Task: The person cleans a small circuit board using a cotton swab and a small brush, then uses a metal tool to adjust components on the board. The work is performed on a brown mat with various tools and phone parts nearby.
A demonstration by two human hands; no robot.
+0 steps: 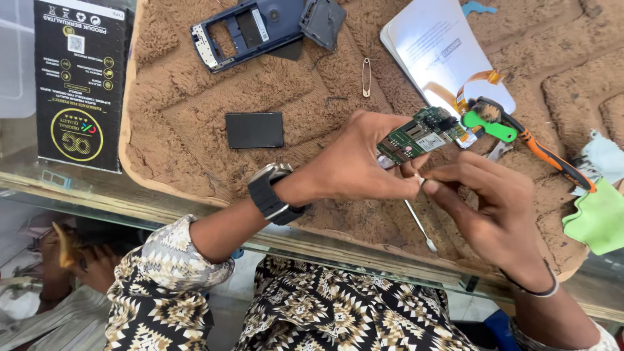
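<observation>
My left hand (pixel 354 159), with a dark watch on its wrist, holds a small green circuit board (pixel 416 135) above a brown fuzzy mat (pixel 195 104). My right hand (pixel 484 201) sits just right of it, fingertips pinched on a tiny white piece (pixel 419 180) where the two hands meet. A thin metal tool (pixel 421 227) lies on the mat below the hands.
A blue phone frame (pixel 244 32) and dark cover (pixel 323 21) lie at the mat's top. A black battery (pixel 254 130), safety pin (pixel 366 77), white booklet (pixel 442 52), orange-handled pliers (pixel 546 153), green cloth (pixel 598 218) and black box (pixel 79 84) surround them.
</observation>
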